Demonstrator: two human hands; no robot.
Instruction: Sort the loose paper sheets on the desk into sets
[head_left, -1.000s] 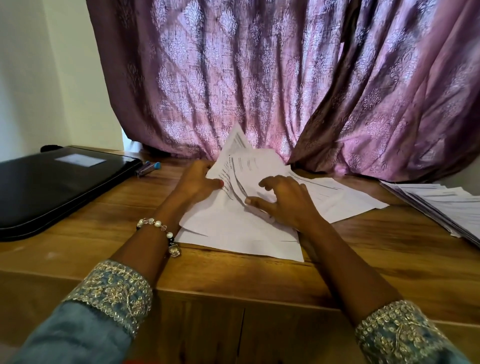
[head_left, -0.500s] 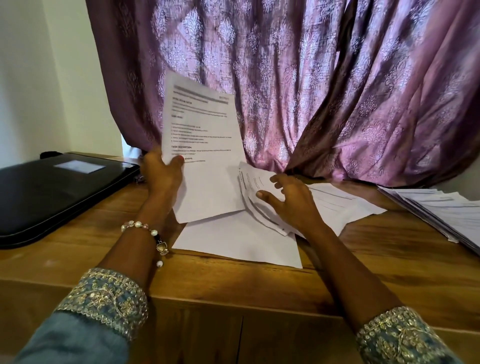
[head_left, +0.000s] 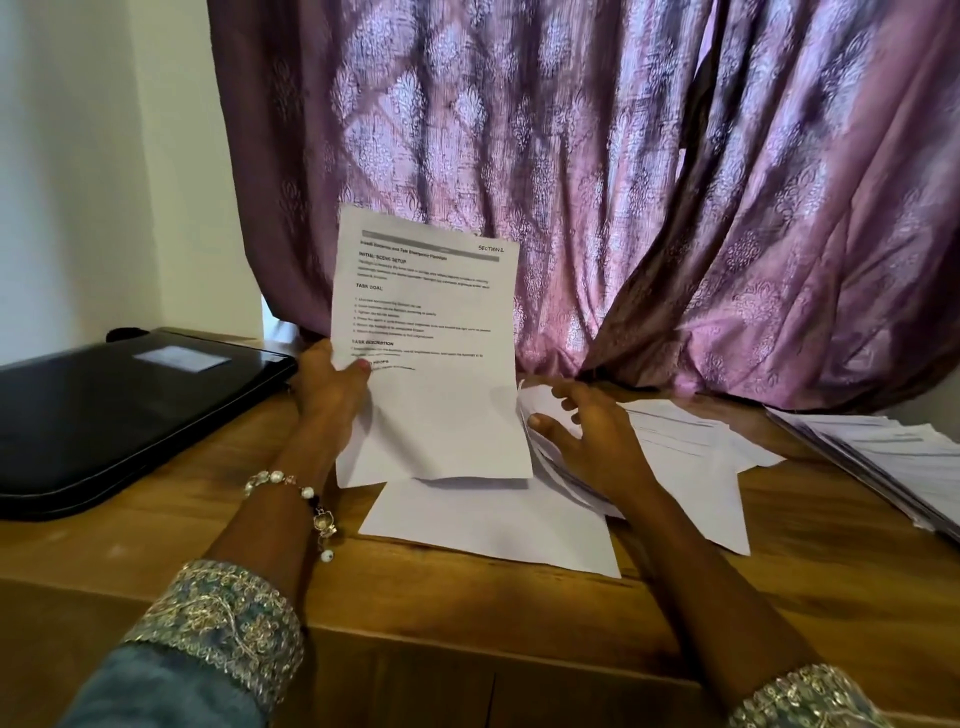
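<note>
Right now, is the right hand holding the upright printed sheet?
No, the left hand grips the sheet; the right hand rests on the pile.

A purple patterned curtain hangs in heavy folds beyond both hands, its hem touching the back of the wooden desk. A pale wall stands to the left of the left hand. Also left of that hand, a closed black case lies flat on the desk, with a grey rectangular label on its top. Its far end touches the wall.
</note>
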